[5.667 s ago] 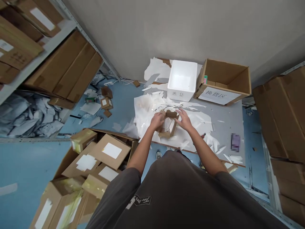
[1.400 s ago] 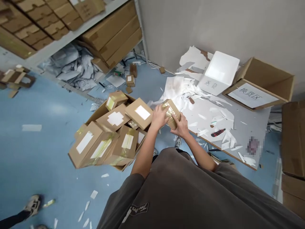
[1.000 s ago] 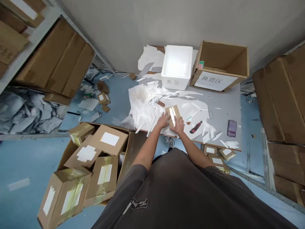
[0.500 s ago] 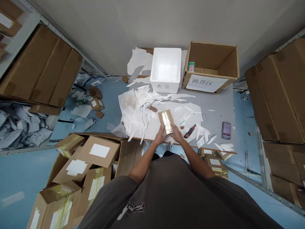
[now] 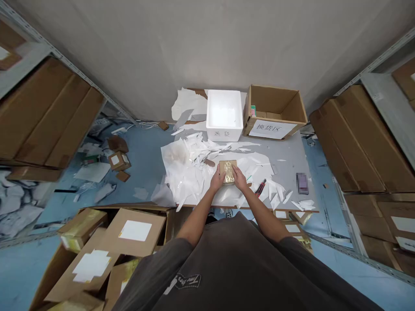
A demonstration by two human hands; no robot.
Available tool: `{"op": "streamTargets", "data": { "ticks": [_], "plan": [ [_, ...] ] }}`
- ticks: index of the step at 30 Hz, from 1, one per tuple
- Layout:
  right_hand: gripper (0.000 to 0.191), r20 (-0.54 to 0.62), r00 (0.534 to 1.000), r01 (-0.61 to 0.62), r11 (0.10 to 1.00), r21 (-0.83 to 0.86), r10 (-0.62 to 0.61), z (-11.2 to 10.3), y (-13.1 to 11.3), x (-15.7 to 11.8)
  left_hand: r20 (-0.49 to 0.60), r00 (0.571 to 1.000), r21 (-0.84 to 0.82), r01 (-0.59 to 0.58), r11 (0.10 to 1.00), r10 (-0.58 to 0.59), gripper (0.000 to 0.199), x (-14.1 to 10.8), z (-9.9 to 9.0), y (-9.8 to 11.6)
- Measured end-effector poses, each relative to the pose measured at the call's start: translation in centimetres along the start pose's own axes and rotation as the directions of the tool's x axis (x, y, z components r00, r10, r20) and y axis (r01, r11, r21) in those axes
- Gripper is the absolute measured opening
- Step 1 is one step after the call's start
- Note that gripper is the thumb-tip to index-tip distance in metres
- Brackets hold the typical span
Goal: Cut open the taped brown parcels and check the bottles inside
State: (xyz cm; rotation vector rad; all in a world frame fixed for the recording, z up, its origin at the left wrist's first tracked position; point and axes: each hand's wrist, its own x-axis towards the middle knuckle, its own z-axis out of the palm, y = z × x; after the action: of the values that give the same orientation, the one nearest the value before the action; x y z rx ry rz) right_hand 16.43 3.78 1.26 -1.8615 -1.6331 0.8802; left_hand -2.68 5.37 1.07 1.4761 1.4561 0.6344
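Note:
Between my two hands is a small brown cardboard box [image 5: 228, 168] with shiny clear tape across its top. My left hand [image 5: 217, 179] grips its left side, and my right hand [image 5: 239, 178] grips its right side. The box is held over the front part of the table, above white paper scraps [image 5: 184, 172]. Just right of my right hand lies a red and black utility knife [image 5: 260, 188]. The underside of the box is hidden.
A white foam bin [image 5: 224, 134] and an open carton [image 5: 275, 131] with handwritten labels stand at the table's back. A blurred-out purple object [image 5: 302, 183] lies at the right. Taped boxes [image 5: 136, 231] fill a large carton at lower left. Shelves with cartons [image 5: 348, 138] flank both sides.
Both hands have turned the box from a slant to nearly straight and tipped it, so its top looks shorter. The whole view has shifted, with the table's far side lower in the picture.

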Motion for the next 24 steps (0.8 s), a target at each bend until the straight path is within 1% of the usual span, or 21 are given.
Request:
{"op": "streamTargets", "data": {
  "ticks": [2,3,5,7,8,9,10,12,14,15,16,17,20,21,22,24],
  "plan": [
    [0.057,-0.062,0.998,0.0,0.999,0.042,0.003,0.5,1.1,-0.9,-0.015,0.996,-0.004,-0.093,0.996,0.093,0.073,-0.1,-0.2,-0.6],
    [0.057,-0.078,0.997,0.0,0.999,0.054,0.004,0.6,1.7,-1.7,0.003,0.99,0.003,-0.14,0.99,0.14,0.071,-0.4,-0.3,-0.9],
    [0.065,-0.036,0.999,0.029,0.997,0.074,-0.026,0.6,2.6,-3.4,0.11,0.974,0.02,-0.202,0.979,0.199,0.075,-1.3,-0.7,-1.5],
    [0.073,0.003,0.998,0.061,0.994,0.095,-0.062,0.8,2.7,-4.9,0.216,0.955,0.045,-0.216,0.975,0.202,0.082,-2.2,-1.2,-1.9],
    [0.073,-0.005,0.998,0.067,0.993,0.1,-0.067,0.8,2.5,-5.5,0.234,0.954,0.065,-0.209,0.976,0.189,0.082,-2.5,-1.4,-1.9],
    [0.07,-0.031,0.998,0.061,0.993,0.097,-0.058,0.8,2.1,-5.8,0.227,0.959,0.084,-0.195,0.977,0.172,0.078,-2.7,-1.7,-1.8],
    [0.066,-0.068,0.997,0.044,0.995,0.089,-0.038,0.7,1.5,-5.8,0.201,0.967,0.101,-0.179,0.979,0.156,0.073,-2.7,-2.0,-1.6],
    [0.058,-0.135,0.991,-0.011,0.998,0.064,0.02,0.3,0.4,-5.3,0.116,0.985,0.115,-0.138,0.984,0.124,0.063,-2.1,-2.7,-0.9],
    [0.057,-0.175,0.981,-0.075,0.996,0.043,0.081,-0.2,-0.5,-4.1,0.038,0.995,0.102,-0.1,0.99,0.096,0.062,-1.1,-3.1,-0.4],
    [0.058,-0.179,0.978,-0.102,0.994,0.037,0.107,-0.2,-0.7,-3.3,0.021,0.996,0.09,-0.091,0.992,0.09,0.065,-0.4,-3.1,-0.3],
    [0.06,-0.17,0.977,-0.122,0.992,0.035,0.126,-0.1,-0.8,-2.6,0.032,0.995,0.079,-0.092,0.993,0.09,0.068,0.2,-2.9,-0.4],
    [0.062,-0.149,0.979,-0.139,0.99,0.033,0.143,0.3,-0.8,-1.9,0.072,0.993,0.07,-0.1,0.992,0.095,0.072,0.7,-2.7,-0.7],
    [0.067,-0.041,0.983,-0.177,0.984,0.027,0.178,2.0,0.0,-0.6,0.268,0.96,0.068,-0.097,0.993,0.076,0.08,1.6,-1.8,-2.6],
    [0.069,-0.015,0.982,-0.186,0.982,0.022,0.187,2.5,0.5,-0.6,0.311,0.949,0.079,-0.081,0.994,0.053,0.079,1.6,-1.6,-3.4],
    [0.07,-0.006,0.98,-0.197,0.98,0.016,0.197,3.0,1.0,-0.8,0.329,0.944,0.091,-0.07,0.993,0.036,0.077,1.4,-1.6,-4.2],
    [0.073,-0.018,0.977,-0.211,0.977,0.005,0.211,3.5,2.0,-2.2,0.336,0.94,0.098,-0.093,0.991,0.055,0.074,0.5,-2.0,-5.9]
  ]
}}
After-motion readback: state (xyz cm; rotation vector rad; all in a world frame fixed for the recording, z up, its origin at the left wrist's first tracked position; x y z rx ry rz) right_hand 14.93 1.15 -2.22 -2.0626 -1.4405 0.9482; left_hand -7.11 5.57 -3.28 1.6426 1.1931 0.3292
